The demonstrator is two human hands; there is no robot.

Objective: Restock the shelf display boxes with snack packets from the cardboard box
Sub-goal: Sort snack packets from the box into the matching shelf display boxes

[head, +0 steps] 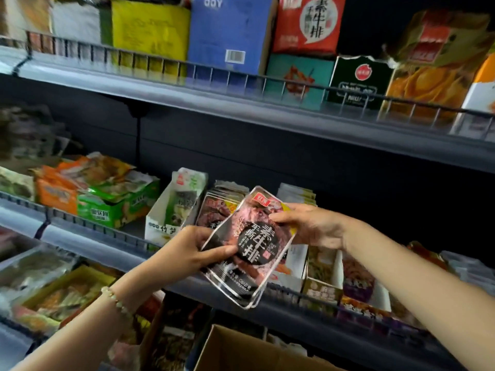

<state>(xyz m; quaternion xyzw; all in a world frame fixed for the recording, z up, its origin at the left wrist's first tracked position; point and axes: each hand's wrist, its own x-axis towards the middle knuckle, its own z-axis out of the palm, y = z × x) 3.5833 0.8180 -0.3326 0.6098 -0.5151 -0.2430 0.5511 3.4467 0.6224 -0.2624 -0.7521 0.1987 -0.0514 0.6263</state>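
Note:
A stack of clear snack packets (250, 245) with dark meat-like contents and a black round label is held up in front of the middle shelf. My left hand (198, 250) grips its lower left side, thumb across the front. My right hand (308, 226) pinches its upper right corner. Just behind the stack stands a display box (214, 207) holding more packets of the same kind. The open brown cardboard box (241, 349) sits below, at the bottom edge of the view; its inside is hidden.
A white display box (166, 220) and a green one (117, 207) stand left on the middle shelf. More display boxes (324, 274) stand on the right. The top shelf (241, 97) with a wire rail carries cartons. The lower shelf at left holds mixed packets (61, 293).

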